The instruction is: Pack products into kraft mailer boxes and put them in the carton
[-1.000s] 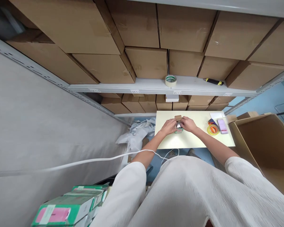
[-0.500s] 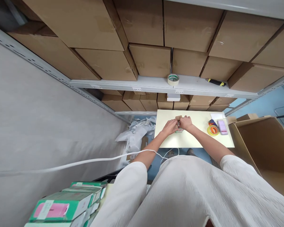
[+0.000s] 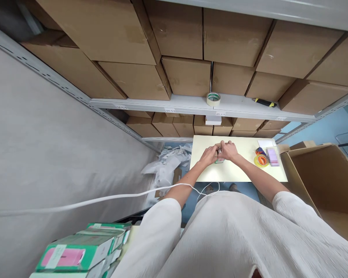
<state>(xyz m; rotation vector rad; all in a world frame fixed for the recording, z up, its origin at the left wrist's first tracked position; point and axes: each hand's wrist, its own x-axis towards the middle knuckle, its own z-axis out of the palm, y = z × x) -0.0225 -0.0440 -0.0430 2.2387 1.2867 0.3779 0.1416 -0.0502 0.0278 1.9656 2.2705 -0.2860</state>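
Observation:
My left hand [image 3: 209, 155] and my right hand [image 3: 228, 150] meet over the cream-coloured table [image 3: 240, 170], fingers curled round a small box [image 3: 219, 160]. Only its green and pinkish near edge and a bit of brown cardboard show; the fingers hide the rest. Between the fingertips a small dark, shiny spot is visible, too small to name. Right of my hands, a roll of clear yellowish tape [image 3: 261, 160] lies by a dark blue and orange tool [image 3: 260, 151] and a blurred purple packet [image 3: 273, 156].
Shelves of cardboard boxes [image 3: 186, 76] rise ahead, with a tape roll [image 3: 213, 99] and a yellow-black cutter [image 3: 264, 102]. An open carton [image 3: 324, 177] stands right. Green boxes [image 3: 72, 253] are stacked lower left. A white cable [image 3: 104, 199] crosses my left arm; crumpled wrapping [image 3: 165, 166] lies left.
My hands stay at the same spot with small finger shifts, and the brown cardboard between them shows less. The whole view has tilted slightly.

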